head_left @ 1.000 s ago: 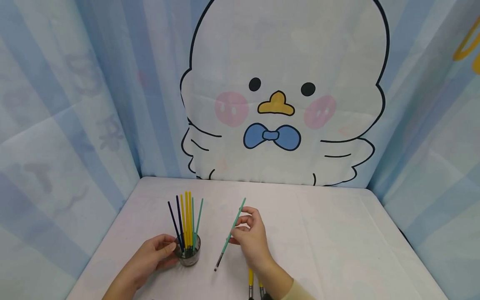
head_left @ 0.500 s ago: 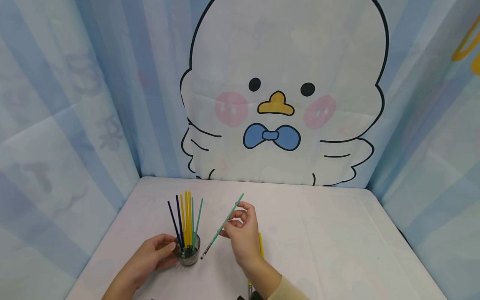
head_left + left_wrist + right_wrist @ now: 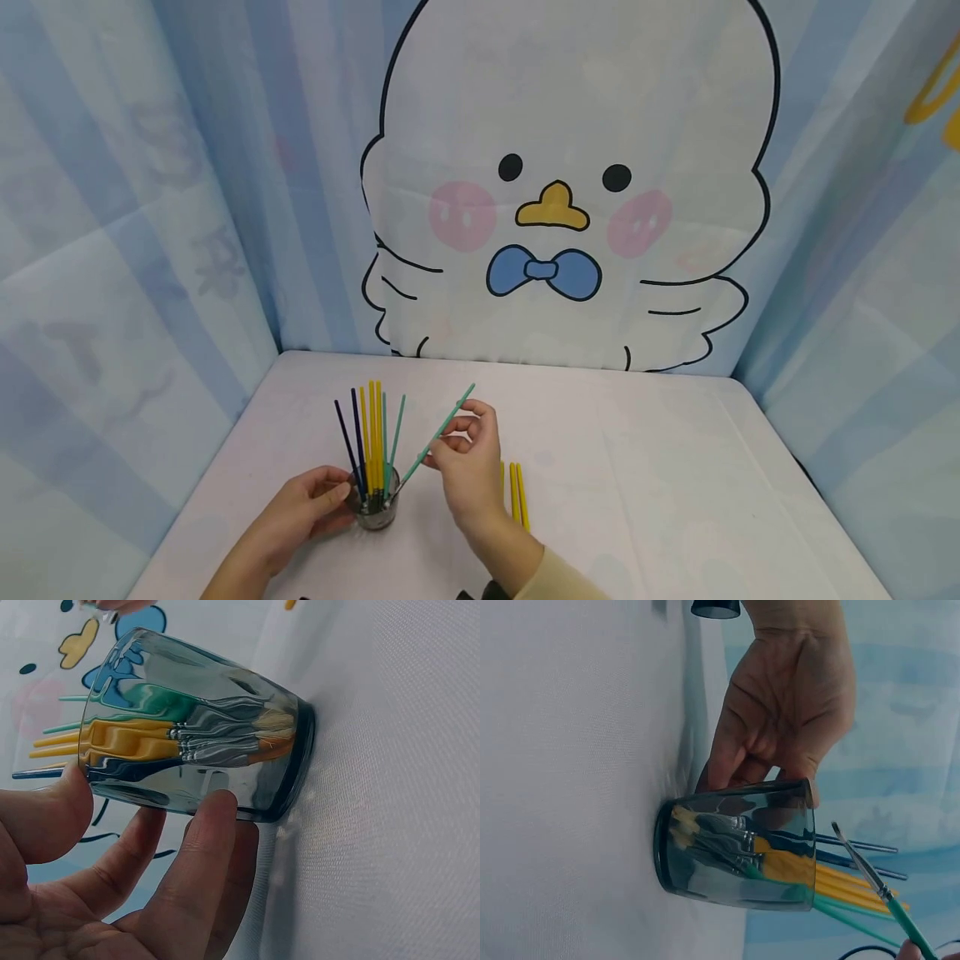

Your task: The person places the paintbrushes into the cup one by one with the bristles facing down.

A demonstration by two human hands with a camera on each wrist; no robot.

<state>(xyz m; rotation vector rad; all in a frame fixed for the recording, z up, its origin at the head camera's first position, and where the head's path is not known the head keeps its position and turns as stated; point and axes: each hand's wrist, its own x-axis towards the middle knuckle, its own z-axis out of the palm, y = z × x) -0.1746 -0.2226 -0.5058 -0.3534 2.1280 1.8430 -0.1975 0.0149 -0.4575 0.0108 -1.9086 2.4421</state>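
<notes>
A tinted clear glass (image 3: pixel 377 520) stands upright on the white table, at its front left. My left hand (image 3: pixel 302 507) holds the glass from the left, thumb near the rim and fingers lower on the wall. Several paintbrushes lean inside, bristles down: dark blue, yellow (image 3: pixel 372 442) and green handles. My right hand (image 3: pixel 474 475) pinches another green paintbrush (image 3: pixel 906 922) by its handle, bristle end slanting down. In the right wrist view its tip is just above the glass's mouth; in the head view it overlaps the rim.
Yellow-handled brushes (image 3: pixel 515 492) lie on the table behind my right forearm, partly hidden by it. Dark objects (image 3: pixel 491 592) show at the bottom edge. A cloth backdrop with a cartoon bird (image 3: pixel 555 317) closes off the back, and striped curtains stand at both sides.
My right hand has carried the green paintbrush left, its bristle end now at the glass's mouth. More of the yellow brushes on the table shows. My left hand has stayed on the glass.
</notes>
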